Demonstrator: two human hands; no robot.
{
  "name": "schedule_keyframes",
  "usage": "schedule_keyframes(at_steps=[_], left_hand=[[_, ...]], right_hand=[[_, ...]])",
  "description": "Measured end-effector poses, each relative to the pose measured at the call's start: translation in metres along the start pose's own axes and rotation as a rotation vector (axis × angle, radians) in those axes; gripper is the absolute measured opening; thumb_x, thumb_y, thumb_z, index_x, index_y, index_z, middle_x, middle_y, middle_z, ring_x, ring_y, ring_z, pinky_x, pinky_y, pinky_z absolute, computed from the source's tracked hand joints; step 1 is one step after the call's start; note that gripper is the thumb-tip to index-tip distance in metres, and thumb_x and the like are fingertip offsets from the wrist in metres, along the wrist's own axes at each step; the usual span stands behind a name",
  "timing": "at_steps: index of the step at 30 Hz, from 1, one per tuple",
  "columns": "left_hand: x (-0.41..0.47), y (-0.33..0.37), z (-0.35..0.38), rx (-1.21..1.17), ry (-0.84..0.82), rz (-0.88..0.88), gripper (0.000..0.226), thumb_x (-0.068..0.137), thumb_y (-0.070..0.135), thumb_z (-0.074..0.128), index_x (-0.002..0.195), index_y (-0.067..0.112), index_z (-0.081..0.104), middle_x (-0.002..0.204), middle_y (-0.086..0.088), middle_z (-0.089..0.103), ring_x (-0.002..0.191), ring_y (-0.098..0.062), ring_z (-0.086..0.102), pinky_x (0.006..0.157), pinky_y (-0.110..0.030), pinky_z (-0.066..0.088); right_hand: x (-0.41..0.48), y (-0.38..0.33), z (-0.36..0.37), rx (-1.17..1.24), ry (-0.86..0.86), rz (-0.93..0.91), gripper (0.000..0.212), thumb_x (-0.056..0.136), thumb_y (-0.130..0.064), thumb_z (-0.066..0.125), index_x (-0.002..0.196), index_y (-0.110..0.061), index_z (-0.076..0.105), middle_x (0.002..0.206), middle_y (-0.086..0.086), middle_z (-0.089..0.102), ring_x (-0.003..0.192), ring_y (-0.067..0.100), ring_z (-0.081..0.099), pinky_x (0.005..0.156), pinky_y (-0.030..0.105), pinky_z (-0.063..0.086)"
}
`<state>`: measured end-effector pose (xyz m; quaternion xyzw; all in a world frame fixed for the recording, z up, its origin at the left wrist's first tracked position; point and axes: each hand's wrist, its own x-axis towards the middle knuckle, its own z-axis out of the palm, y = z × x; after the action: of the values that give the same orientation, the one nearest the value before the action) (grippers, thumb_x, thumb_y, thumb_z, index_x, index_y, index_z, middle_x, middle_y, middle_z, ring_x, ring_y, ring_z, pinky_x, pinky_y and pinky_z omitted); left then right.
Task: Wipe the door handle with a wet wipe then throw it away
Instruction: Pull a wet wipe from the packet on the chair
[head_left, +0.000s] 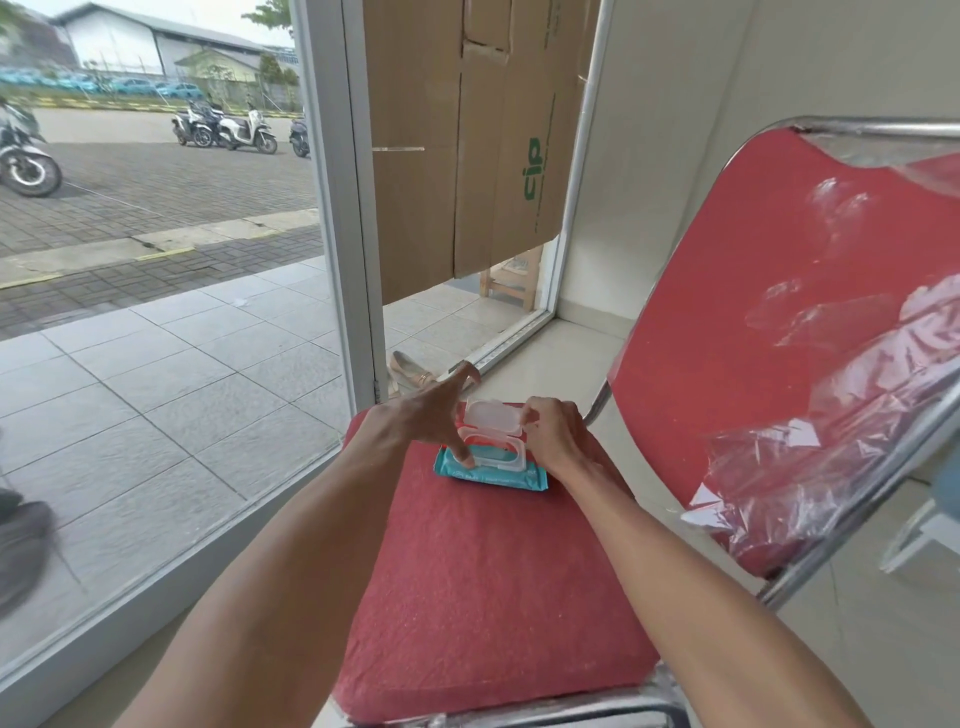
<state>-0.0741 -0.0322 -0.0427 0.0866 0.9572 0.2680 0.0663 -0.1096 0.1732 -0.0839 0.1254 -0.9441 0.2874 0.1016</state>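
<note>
A teal pack of wet wipes (498, 477) lies near the far edge of a red chair seat (483, 597). Its white plastic lid (491, 418) stands flipped up and open. My right hand (558, 434) pinches the right edge of the lid. My left hand (434, 413) has its fingers spread, with one fingertip pressing down on the pack's left end beside the opening. No wipe shows outside the pack. No door handle is in view.
The chair's red backrest (753, 291) with torn clear plastic rises at right. A white door frame (343, 208) and a glass pane (156, 291) stand at left. Brown cardboard (467, 145) covers the pane ahead. A shoe (410, 370) lies on the floor.
</note>
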Motion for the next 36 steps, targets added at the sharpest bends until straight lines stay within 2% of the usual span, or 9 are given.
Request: schedule_keyframes(at_steps=[5,9,13,18,22,25,29,32,36], left_hand=[[-0.005,0.001,0.0,0.05,-0.034,-0.024,0.084,0.057,0.028,0.094,0.129,0.024,0.051,0.116,-0.005,0.065,0.105,-0.024,0.062,0.09,-0.042,0.052],[-0.005,0.0,0.002,0.078,-0.049,-0.039,0.073,0.061,0.031,0.092,0.128,0.024,0.062,0.119,0.0,0.064,0.104,-0.018,0.059,0.089,-0.035,0.05],[-0.005,0.0,0.004,0.034,-0.047,-0.051,0.069,0.064,0.027,0.091,0.127,0.025,0.064,0.124,-0.001,0.064,0.11,-0.019,0.059,0.089,-0.031,0.047],[-0.007,0.001,0.003,0.026,-0.054,-0.058,0.065,0.065,0.026,0.09,0.125,0.026,0.065,0.121,-0.001,0.063,0.106,-0.017,0.057,0.086,-0.03,0.046],[-0.006,-0.001,0.003,0.021,-0.056,-0.063,0.055,0.064,0.028,0.09,0.115,0.026,0.069,0.12,0.002,0.064,0.11,-0.018,0.058,0.092,-0.035,0.049],[-0.005,-0.002,0.003,0.014,-0.06,-0.067,0.055,0.062,0.03,0.092,0.112,0.027,0.069,0.118,0.004,0.065,0.111,-0.019,0.06,0.095,-0.039,0.05],[-0.004,0.001,0.002,0.021,-0.095,-0.069,0.06,0.066,0.026,0.09,0.121,0.029,0.066,0.127,0.0,0.061,0.116,-0.022,0.056,0.095,-0.038,0.048],[-0.003,0.005,0.001,0.056,-0.108,-0.072,0.06,0.066,0.028,0.089,0.121,0.032,0.065,0.128,0.0,0.06,0.116,-0.022,0.056,0.09,-0.035,0.047],[-0.003,0.005,0.001,0.078,-0.105,-0.091,0.049,0.064,0.03,0.09,0.107,0.031,0.067,0.122,0.002,0.061,0.112,-0.02,0.057,0.09,-0.036,0.048]], right_hand=[[-0.009,-0.004,-0.008,-0.049,-0.058,-0.185,0.003,0.073,-0.022,0.071,0.075,-0.021,0.073,0.079,-0.01,0.056,0.075,0.014,0.058,0.057,0.024,0.042],[-0.012,-0.004,-0.022,-0.059,-0.292,-0.172,0.02,0.063,-0.033,0.062,0.08,-0.03,0.071,0.07,-0.015,0.068,0.071,0.009,0.066,0.067,0.033,0.057],[-0.012,-0.014,-0.025,0.109,-0.373,-0.14,0.025,0.07,-0.019,0.08,0.093,-0.028,0.077,0.079,-0.008,0.074,0.077,0.008,0.068,0.068,0.027,0.051],[-0.011,-0.029,-0.02,0.319,-0.289,-0.103,0.045,0.069,-0.027,0.089,0.108,-0.021,0.068,0.086,-0.002,0.076,0.081,0.008,0.07,0.07,0.024,0.054],[-0.012,-0.035,-0.013,0.266,-0.254,-0.115,0.03,0.069,-0.01,0.085,0.089,-0.019,0.065,0.074,-0.005,0.073,0.07,0.006,0.068,0.063,0.024,0.051],[-0.011,-0.032,-0.013,0.146,-0.26,-0.131,0.014,0.071,-0.017,0.086,0.075,-0.022,0.074,0.074,-0.004,0.071,0.069,0.009,0.064,0.059,0.019,0.047],[-0.005,-0.03,-0.019,-0.006,-0.33,-0.155,0.011,0.077,-0.026,0.083,0.085,-0.019,0.082,0.076,-0.002,0.071,0.064,0.006,0.054,0.043,0.009,0.034],[-0.003,-0.033,-0.019,-0.068,-0.365,-0.202,0.011,0.079,-0.021,0.081,0.09,-0.019,0.081,0.075,-0.005,0.068,0.064,0.005,0.056,0.047,0.009,0.036],[-0.009,-0.044,-0.019,-0.164,-0.363,-0.326,0.01,0.085,-0.03,0.07,0.087,-0.021,0.074,0.086,-0.009,0.062,0.077,0.012,0.062,0.064,0.028,0.049]])
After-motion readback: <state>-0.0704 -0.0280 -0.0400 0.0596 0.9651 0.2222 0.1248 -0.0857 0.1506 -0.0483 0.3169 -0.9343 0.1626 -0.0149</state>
